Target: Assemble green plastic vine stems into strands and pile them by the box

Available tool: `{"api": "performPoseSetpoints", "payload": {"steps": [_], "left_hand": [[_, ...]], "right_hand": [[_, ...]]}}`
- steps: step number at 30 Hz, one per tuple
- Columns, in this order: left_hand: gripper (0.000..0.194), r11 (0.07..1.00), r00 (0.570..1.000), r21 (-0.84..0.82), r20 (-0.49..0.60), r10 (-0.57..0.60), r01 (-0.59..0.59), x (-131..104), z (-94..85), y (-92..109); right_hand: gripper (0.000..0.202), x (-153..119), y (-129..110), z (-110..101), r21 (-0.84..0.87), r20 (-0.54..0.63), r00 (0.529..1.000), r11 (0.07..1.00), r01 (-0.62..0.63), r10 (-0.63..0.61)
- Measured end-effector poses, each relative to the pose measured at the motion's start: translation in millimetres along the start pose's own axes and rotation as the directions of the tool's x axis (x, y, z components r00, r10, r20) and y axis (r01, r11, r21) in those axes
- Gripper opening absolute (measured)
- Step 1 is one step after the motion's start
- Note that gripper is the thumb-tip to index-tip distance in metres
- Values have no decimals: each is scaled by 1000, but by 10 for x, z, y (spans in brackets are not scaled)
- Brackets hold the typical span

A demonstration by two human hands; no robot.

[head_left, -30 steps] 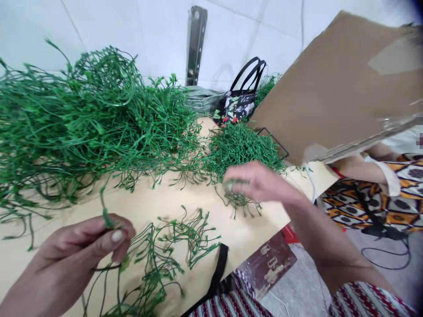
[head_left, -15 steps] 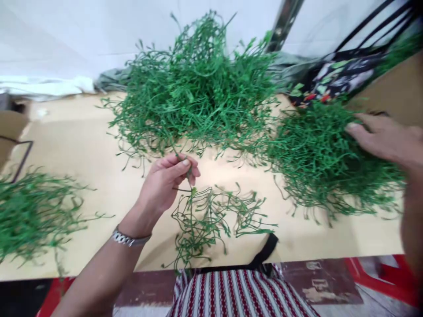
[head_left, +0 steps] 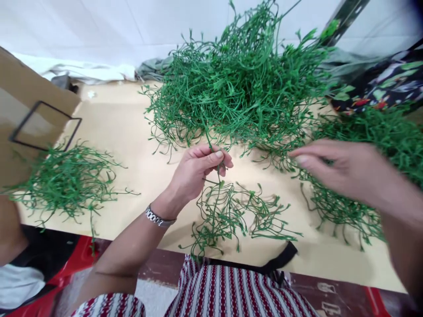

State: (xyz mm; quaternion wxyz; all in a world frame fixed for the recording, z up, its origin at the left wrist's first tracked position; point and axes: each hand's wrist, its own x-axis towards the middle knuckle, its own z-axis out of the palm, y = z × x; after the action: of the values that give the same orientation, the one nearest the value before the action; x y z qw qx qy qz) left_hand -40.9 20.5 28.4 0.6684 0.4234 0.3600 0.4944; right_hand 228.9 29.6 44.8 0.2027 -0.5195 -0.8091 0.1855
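My left hand (head_left: 206, 169) pinches a thin green plastic stem (head_left: 216, 174) between thumb and fingers. One end of the stem rises toward the big heap; the other runs down into a loose spread of green sprigs (head_left: 224, 215) on the table. Slightly blurred, my right hand (head_left: 340, 169) hovers at the left side of the right-hand pile of green sprigs (head_left: 350, 215). Its thumb and forefinger are brought together, but what is between them, if anything, cannot be made out. Behind both hands stands a large heap of green plastic sprigs (head_left: 244, 83).
At the left lies a smaller green pile (head_left: 72, 180), beside a cardboard box (head_left: 29, 110) and a black wire frame (head_left: 42, 145). Another person's arm (head_left: 9, 224) shows at the left edge. A black strap (head_left: 280, 259) lies at the table's front edge. Flowered fabric (head_left: 380, 88) is at the back right.
My right hand has come away from the right-hand pile and moved left. My left hand keeps its pinch on the stem. The view has turned left, bringing more of the box into sight.
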Motion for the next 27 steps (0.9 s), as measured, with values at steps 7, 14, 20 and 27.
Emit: {"api": "performPoseSetpoints", "payload": {"steps": [7,14,20,27], "left_hand": [[6,969,979,142,-5,206,-203,39,219,9],[15,626,925,737,-2,379,-255,-245,-3,47],[25,69,920,969,203,335,-239,-550,82,-192],[6,499,865,816,2,502,-292,-466,64,-309]], "right_hand": [[28,309,-720,794,726,393,916,638,-257,-78],[35,281,-608,738,827,330,941,460,-324,68],[39,276,-774,803,865,301,953,412,-285,26],[33,210,-788,754,771,157,987,628,-106,-27]]}}
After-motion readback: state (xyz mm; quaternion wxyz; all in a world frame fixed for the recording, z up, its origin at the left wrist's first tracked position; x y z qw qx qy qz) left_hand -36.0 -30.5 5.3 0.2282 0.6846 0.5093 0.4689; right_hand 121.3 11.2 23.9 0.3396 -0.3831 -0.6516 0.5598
